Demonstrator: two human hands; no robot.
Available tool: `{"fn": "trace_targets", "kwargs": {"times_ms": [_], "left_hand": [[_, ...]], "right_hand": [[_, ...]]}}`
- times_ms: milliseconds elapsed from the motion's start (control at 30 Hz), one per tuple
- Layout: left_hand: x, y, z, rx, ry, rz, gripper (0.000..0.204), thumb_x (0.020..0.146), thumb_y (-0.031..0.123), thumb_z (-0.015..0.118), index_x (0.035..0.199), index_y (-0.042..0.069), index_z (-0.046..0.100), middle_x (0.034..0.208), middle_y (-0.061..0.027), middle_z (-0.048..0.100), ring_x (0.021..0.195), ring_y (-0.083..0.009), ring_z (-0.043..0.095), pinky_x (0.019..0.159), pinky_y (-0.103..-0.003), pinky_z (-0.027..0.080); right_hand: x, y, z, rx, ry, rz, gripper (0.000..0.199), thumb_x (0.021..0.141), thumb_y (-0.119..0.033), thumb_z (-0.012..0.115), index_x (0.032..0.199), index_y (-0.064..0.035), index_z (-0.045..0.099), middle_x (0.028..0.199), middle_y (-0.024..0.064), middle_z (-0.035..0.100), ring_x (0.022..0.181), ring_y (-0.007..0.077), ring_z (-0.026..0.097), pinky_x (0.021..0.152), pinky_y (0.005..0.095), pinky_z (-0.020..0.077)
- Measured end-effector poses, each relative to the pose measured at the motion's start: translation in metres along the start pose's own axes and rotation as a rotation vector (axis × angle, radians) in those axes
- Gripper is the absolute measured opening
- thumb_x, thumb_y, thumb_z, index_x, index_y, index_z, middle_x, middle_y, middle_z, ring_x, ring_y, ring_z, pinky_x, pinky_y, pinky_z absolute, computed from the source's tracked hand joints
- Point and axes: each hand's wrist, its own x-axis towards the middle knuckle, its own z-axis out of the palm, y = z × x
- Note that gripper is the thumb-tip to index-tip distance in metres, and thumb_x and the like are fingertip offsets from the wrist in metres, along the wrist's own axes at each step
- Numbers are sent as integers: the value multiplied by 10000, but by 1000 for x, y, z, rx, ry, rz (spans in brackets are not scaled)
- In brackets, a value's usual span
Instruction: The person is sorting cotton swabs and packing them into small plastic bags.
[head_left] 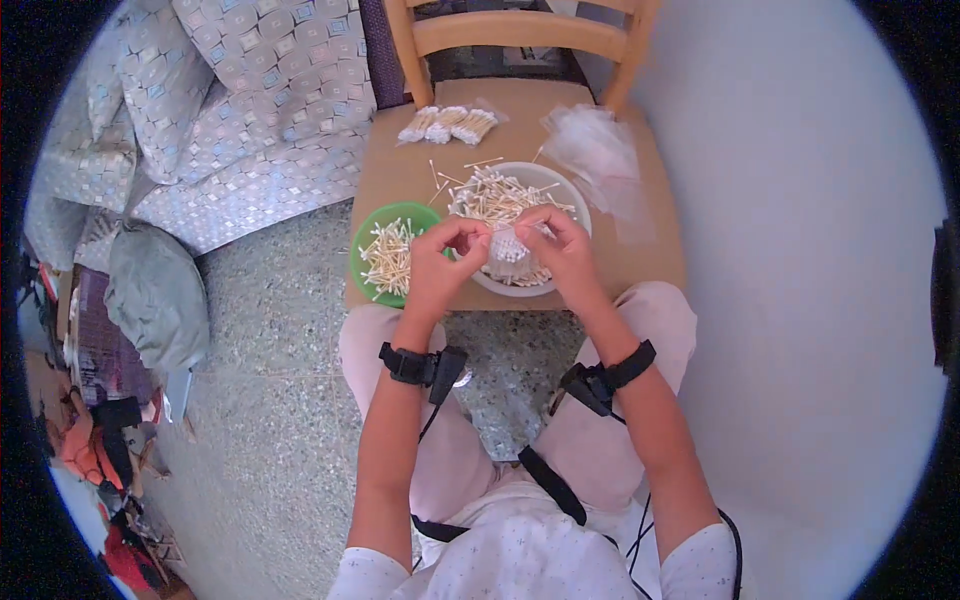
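My left hand (440,262) and my right hand (562,248) meet over the near edge of a white bowl (572,196) full of wooden cotton swabs. Between them they hold a small clear bag with a bundle of cotton swabs (507,252) inside, white tips facing up. Both hands pinch the bag's top edge. A green plate (362,240) with more loose swabs lies just left of my left hand. All of this rests on a wooden chair seat (395,175).
Filled bags of swabs (447,124) lie at the back of the seat, and a pile of empty clear bags (596,146) at the back right. A patterned sofa (230,100) stands to the left. A white wall (800,250) runs along the right. Clutter lies at the far left.
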Motion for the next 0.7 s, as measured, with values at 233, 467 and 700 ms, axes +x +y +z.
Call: {"fn": "trace_targets", "kwargs": {"times_ms": [233, 467, 700], "left_hand": [[-2, -9, 10, -25, -38, -27, 50, 795, 71, 643, 819, 27, 639, 684, 40, 535, 632, -37, 470, 584, -200, 397], [-3, -11, -16, -289, 206, -43, 118, 885, 100, 588, 980, 31, 594, 866, 26, 554, 752, -47, 509, 666, -205, 435], [-24, 4, 7, -181, -42, -86, 237, 869, 118, 624, 1098, 58, 616, 961, -4, 591, 786, -70, 525, 674, -219, 442]], "right_hand": [[-7, 7, -23, -40, 79, -112, 119, 882, -137, 635, 938, -39, 596, 953, 24, 600, 917, 109, 559, 839, 267, 453], [1, -17, -58, 45, 342, -115, 159, 916, -212, 591, 970, -63, 599, 913, 2, 592, 870, 81, 540, 782, 243, 440], [3, 1, -14, -116, 45, 77, 134, 899, -169, 601, 925, -39, 610, 884, -3, 594, 841, 72, 536, 774, 237, 431]]}}
